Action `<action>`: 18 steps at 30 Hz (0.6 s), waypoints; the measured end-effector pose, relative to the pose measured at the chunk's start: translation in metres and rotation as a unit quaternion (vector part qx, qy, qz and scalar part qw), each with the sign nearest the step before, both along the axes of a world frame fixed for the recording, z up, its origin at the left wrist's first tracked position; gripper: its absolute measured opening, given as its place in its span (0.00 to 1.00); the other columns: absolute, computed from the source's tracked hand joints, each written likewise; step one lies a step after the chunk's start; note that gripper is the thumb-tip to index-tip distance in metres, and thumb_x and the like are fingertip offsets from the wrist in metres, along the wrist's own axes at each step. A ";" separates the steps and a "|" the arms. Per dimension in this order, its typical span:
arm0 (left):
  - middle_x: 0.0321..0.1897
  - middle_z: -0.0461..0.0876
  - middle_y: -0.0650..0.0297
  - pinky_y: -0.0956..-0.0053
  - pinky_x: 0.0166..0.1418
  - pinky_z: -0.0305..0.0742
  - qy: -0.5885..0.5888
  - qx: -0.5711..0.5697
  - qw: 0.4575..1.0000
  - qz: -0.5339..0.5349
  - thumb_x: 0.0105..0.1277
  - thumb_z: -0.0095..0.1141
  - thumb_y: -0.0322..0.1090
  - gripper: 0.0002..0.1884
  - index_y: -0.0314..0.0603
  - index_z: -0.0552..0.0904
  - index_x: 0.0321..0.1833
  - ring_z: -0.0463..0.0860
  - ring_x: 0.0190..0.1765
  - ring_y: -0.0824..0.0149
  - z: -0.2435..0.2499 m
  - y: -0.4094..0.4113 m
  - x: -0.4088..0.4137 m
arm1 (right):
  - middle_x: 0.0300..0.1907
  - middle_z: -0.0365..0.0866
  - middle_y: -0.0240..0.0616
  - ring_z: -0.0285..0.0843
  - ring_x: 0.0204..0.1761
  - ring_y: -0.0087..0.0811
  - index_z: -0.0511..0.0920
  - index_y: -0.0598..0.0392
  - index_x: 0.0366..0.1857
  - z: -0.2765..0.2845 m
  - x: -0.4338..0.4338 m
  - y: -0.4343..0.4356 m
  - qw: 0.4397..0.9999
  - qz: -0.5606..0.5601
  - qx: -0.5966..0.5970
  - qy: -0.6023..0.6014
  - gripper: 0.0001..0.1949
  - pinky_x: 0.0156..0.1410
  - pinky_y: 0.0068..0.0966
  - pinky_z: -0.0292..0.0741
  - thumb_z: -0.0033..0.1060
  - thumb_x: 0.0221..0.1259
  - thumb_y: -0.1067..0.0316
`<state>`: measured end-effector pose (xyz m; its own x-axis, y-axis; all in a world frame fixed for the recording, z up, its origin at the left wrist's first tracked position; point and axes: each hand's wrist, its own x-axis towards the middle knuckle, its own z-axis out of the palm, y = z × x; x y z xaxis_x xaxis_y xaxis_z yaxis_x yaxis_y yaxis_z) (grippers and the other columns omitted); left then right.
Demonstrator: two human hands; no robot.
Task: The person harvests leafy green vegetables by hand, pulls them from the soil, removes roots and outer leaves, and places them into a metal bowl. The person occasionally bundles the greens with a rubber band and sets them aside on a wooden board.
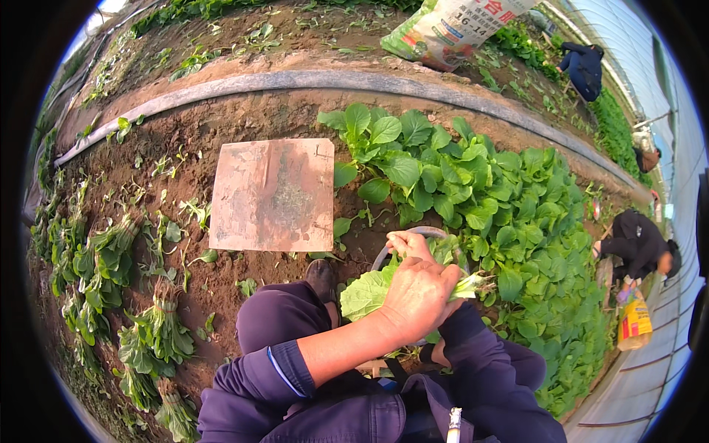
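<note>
Just above my knees, my hands are crossed close together. My left hand (415, 293) lies on top, its back to the camera, by a bunch of leafy greens (363, 293) whose pale stems and roots (476, 283) stick out to the right. Part of my right hand (410, 246) shows beyond it, fingers bent near the leaves; which hand grips the stems is hard to tell, as they overlap. Behind them is the curved rim of a round container (426, 230), mostly hidden. A worn, reddish square board (271, 196) lies on the soil ahead, to the left.
Growing greens (532, 221) fill the right side. Tied bunches (166, 326) lie on soil at left. A grey hose (310, 80) crosses ahead, with a printed sack (454, 33) beyond. Other people (637, 243) crouch at right, near a yellow bag (634, 324).
</note>
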<state>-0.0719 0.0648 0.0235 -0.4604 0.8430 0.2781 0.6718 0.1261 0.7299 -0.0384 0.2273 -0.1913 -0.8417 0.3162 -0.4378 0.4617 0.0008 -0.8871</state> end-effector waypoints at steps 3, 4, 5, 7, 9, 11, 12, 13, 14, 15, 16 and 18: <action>0.30 0.80 0.59 0.60 0.37 0.75 -0.007 -0.012 1.000 0.020 0.46 0.72 0.38 0.21 0.42 0.76 0.40 0.83 0.33 0.54 0.008 -0.006 -0.011 | 0.44 0.89 0.45 0.87 0.45 0.43 0.85 0.56 0.51 -0.037 -0.067 -0.009 0.960 0.127 0.249 -0.013 0.17 0.53 0.36 0.80 0.60 0.70 0.56; 0.29 0.78 0.60 0.60 0.36 0.75 -0.014 -0.025 0.999 0.034 0.45 0.73 0.38 0.23 0.42 0.76 0.41 0.82 0.32 0.55 0.008 -0.008 -0.015 | 0.47 0.88 0.47 0.86 0.49 0.48 0.85 0.55 0.51 -0.042 -0.091 -0.012 0.955 0.143 0.258 -0.031 0.16 0.56 0.39 0.80 0.60 0.69 0.56; 0.28 0.78 0.62 0.61 0.35 0.75 -0.015 -0.035 0.998 0.044 0.46 0.72 0.38 0.22 0.44 0.76 0.42 0.82 0.31 0.56 0.009 -0.012 -0.020 | 0.50 0.87 0.48 0.84 0.53 0.52 0.85 0.53 0.52 -0.047 -0.113 -0.014 0.949 0.159 0.268 -0.049 0.16 0.58 0.41 0.79 0.60 0.68 0.56; 0.27 0.77 0.63 0.61 0.34 0.75 -0.021 -0.032 0.997 0.064 0.46 0.72 0.37 0.22 0.45 0.77 0.44 0.82 0.29 0.56 0.014 -0.018 -0.034 | 0.41 0.89 0.45 0.88 0.41 0.38 0.80 0.61 0.58 -0.072 -0.153 -0.009 0.979 0.120 0.122 -0.112 0.19 0.44 0.35 0.82 0.54 0.73 0.59; 0.26 0.77 0.65 0.62 0.32 0.74 -0.022 -0.062 0.994 0.089 0.45 0.72 0.37 0.23 0.47 0.79 0.46 0.81 0.27 0.58 0.013 -0.028 -0.046 | 0.44 0.88 0.44 0.88 0.40 0.37 0.79 0.60 0.60 -0.078 -0.185 -0.029 0.968 -0.044 -0.149 -0.195 0.18 0.42 0.34 0.83 0.54 0.74 0.62; 0.26 0.77 0.65 0.63 0.32 0.74 -0.031 -0.082 0.993 0.081 0.45 0.72 0.37 0.23 0.47 0.79 0.46 0.81 0.27 0.58 0.016 -0.030 -0.055 | 0.45 0.87 0.42 0.87 0.41 0.37 0.78 0.57 0.58 -0.111 -0.211 -0.016 0.934 -0.146 -0.276 -0.175 0.15 0.46 0.38 0.84 0.53 0.75 0.63; 0.26 0.78 0.66 0.65 0.31 0.73 -0.031 -0.087 0.992 0.087 0.44 0.72 0.38 0.23 0.48 0.80 0.45 0.81 0.26 0.59 0.011 -0.032 -0.059 | 0.45 0.86 0.41 0.86 0.41 0.38 0.78 0.56 0.57 -0.126 -0.222 -0.020 0.910 -0.196 -0.334 -0.145 0.14 0.47 0.38 0.84 0.52 0.75 0.63; 0.26 0.77 0.66 0.65 0.30 0.73 -0.029 -0.089 0.992 0.087 0.44 0.72 0.38 0.23 0.48 0.80 0.45 0.81 0.25 0.60 0.010 -0.032 -0.064 | 0.45 0.86 0.41 0.86 0.42 0.38 0.78 0.56 0.56 -0.144 -0.232 -0.010 0.880 -0.256 -0.386 -0.108 0.13 0.49 0.38 0.84 0.52 0.75 0.63; 0.25 0.77 0.66 0.65 0.29 0.72 -0.027 -0.090 0.992 0.084 0.44 0.72 0.38 0.23 0.48 0.80 0.44 0.80 0.25 0.60 0.010 -0.031 -0.068 | 0.45 0.86 0.40 0.85 0.46 0.39 0.77 0.55 0.56 -0.161 -0.244 0.002 0.839 -0.291 -0.459 -0.021 0.12 0.53 0.38 0.82 0.52 0.75 0.63; 0.25 0.77 0.67 0.65 0.29 0.72 -0.027 -0.094 0.991 0.088 0.44 0.72 0.38 0.22 0.48 0.80 0.44 0.80 0.25 0.61 0.010 -0.032 -0.072 | 0.50 0.85 0.43 0.84 0.49 0.42 0.78 0.56 0.53 -0.171 -0.254 0.006 0.808 -0.368 -0.460 -0.018 0.13 0.57 0.42 0.80 0.56 0.73 0.61; 0.25 0.74 0.66 0.65 0.30 0.71 -0.035 -0.096 0.991 0.082 0.47 0.66 0.35 0.22 0.44 0.79 0.48 0.80 0.26 0.62 0.012 -0.032 -0.077 | 0.50 0.85 0.44 0.83 0.50 0.43 0.78 0.55 0.53 -0.179 -0.261 0.013 0.816 -0.365 -0.444 -0.068 0.15 0.57 0.44 0.79 0.55 0.73 0.57; 0.24 0.75 0.67 0.66 0.28 0.71 -0.043 -0.112 0.989 0.084 0.47 0.70 0.40 0.22 0.47 0.80 0.46 0.79 0.24 0.62 0.014 -0.030 -0.089 | 0.50 0.84 0.45 0.82 0.50 0.45 0.78 0.53 0.53 -0.185 -0.275 0.014 0.802 -0.376 -0.452 -0.104 0.17 0.58 0.48 0.78 0.55 0.72 0.52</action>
<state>-0.1605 0.0346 0.0379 -0.6131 0.7886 0.0475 0.5644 0.3952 0.7247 -0.3138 0.2412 -0.3765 -0.4415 0.1745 -0.8801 0.1678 -0.9476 -0.2720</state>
